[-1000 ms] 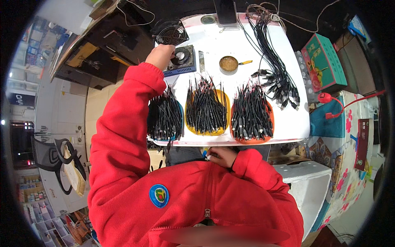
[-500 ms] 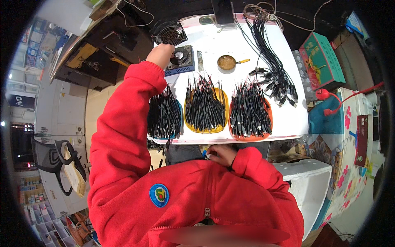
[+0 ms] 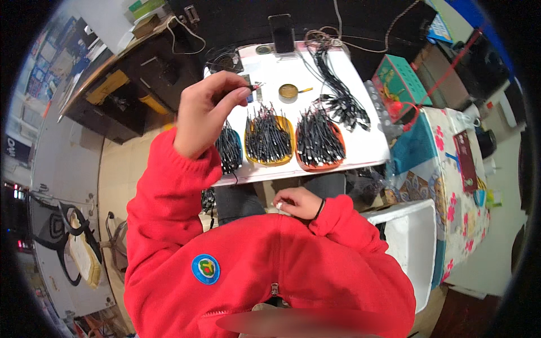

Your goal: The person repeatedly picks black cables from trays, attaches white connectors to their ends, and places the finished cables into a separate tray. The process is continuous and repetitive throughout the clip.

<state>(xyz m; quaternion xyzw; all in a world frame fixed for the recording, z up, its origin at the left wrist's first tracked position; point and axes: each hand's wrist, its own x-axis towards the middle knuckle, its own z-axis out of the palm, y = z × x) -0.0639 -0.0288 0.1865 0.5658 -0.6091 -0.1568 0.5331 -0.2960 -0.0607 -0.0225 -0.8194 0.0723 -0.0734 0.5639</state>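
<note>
My left hand (image 3: pixel 208 112) is raised over the table's left side, thumb and fingers pinching a black cable (image 3: pixel 252 88) whose thin reddish wire ends stick out to the right. Below it is a blue tray with black cables (image 3: pixel 228 151), partly covered by my sleeve. My right hand (image 3: pixel 298 203) rests low in front of my jacket, its fingers curled around something small and whitish that I cannot make out. Nearby, more short black cables fill a yellow tray (image 3: pixel 273 162) and an orange tray (image 3: pixel 320 168), wire ends pointing away from me.
A round tin (image 3: pixel 288 92) with brownish contents and a yellow-handled tool (image 3: pixel 305 90) sit mid-table. Long black cables (image 3: pixel 344 104) lie at the right. A phone (image 3: pixel 281 34) stands at the back. A white foam box (image 3: pixel 414 242) is at my right.
My left hand has come back from the small fan unit and now shows a cable between its fingers. The whole view has shifted. My right hand stays low by the jacket.
</note>
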